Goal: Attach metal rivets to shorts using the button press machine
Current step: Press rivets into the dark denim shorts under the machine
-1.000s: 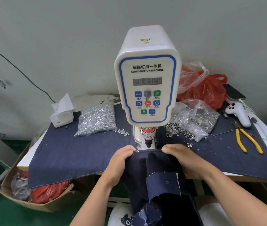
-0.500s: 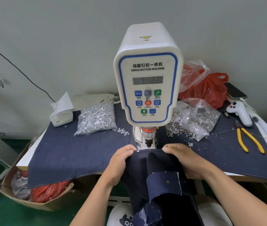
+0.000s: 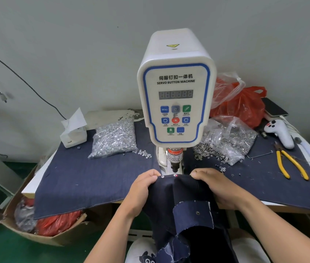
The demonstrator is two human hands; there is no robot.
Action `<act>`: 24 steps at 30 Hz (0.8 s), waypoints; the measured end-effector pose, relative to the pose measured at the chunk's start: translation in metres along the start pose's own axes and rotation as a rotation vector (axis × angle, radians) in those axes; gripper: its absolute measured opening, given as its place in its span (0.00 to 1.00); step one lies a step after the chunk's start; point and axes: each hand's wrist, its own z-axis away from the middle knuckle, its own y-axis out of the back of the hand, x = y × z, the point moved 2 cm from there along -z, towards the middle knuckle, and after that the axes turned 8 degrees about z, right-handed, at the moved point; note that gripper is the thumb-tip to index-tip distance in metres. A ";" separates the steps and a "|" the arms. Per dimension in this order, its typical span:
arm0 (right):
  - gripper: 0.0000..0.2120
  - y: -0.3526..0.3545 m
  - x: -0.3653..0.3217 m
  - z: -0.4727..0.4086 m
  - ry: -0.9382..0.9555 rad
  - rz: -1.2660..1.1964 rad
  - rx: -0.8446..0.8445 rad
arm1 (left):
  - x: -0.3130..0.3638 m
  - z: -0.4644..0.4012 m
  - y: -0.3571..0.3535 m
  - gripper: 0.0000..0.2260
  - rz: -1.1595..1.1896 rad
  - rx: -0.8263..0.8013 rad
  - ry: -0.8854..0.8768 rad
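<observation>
The white servo button machine (image 3: pixel 176 95) stands at the middle of the table, its black press head (image 3: pixel 174 165) just above the cloth. Dark denim shorts (image 3: pixel 180 202) hang off the table's front edge, their top edge stretched under the press head. My left hand (image 3: pixel 142 188) grips that edge on the left, my right hand (image 3: pixel 216 186) grips it on the right. A silver rivet (image 3: pixel 162 176) sits in the edge beside my left thumb. A red laser dot (image 3: pixel 175 175) lies on the edge below the head. A pocket flap with a rivet (image 3: pixel 197 212) hangs lower.
A bag of silver rivets (image 3: pixel 114 139) lies left of the machine, an open bag of ring parts (image 3: pixel 228 141) to the right. Yellow pliers (image 3: pixel 290 166), a white controller (image 3: pixel 281 134), a phone (image 3: pixel 274 107), a red bag (image 3: pixel 245 107) and a tissue box (image 3: pixel 73 133) are around. A cardboard box (image 3: pixel 42 230) stands on the floor left.
Both hands keep their grip on the shorts' edge; the edge has shifted slightly under the press head. The view has tilted a little.
</observation>
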 end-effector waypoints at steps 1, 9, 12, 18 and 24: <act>0.09 0.000 -0.001 0.000 0.001 0.001 0.005 | 0.000 0.000 0.000 0.11 -0.001 0.002 -0.001; 0.11 -0.002 -0.006 0.010 -0.038 -0.163 0.000 | 0.007 0.010 -0.001 0.09 0.082 -0.004 0.017; 0.10 -0.004 -0.011 0.018 -0.048 -0.166 -0.071 | 0.007 0.023 0.003 0.11 0.258 -0.030 0.040; 0.10 -0.010 -0.023 0.036 0.006 0.080 -0.205 | 0.010 0.053 0.015 0.19 0.483 -0.137 0.001; 0.09 -0.015 -0.035 0.043 0.119 0.153 -0.232 | 0.021 0.061 0.015 0.18 0.315 -0.172 -0.046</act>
